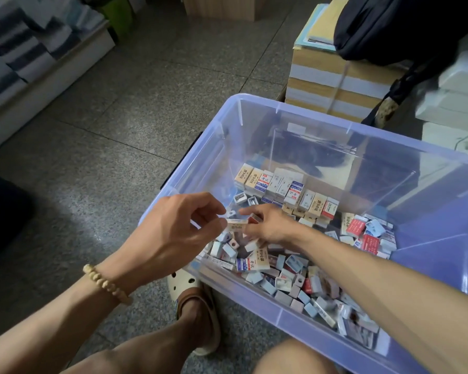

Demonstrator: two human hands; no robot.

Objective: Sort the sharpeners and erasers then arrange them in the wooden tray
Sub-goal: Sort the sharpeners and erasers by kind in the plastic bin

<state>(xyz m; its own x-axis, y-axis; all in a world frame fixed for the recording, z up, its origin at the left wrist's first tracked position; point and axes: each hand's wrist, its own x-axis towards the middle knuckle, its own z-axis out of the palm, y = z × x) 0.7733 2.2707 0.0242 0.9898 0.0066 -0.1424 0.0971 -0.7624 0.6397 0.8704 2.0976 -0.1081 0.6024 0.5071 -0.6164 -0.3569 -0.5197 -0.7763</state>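
Two hands: left hand [173, 228] pinches eraser [237, 224], right hand [268, 225] touches it; bin [430, 211] on granite floor [106, 130], paper stacks [335, 85] behind.

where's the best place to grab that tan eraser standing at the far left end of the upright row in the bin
Take the tan eraser by its upper half, from above. It stands upright at the row's left end, so its top and left face are free, while its right face sits against the next eraser. A grip across front and back faces looks safest. Both the left hand and right hand are busy with another small eraser.
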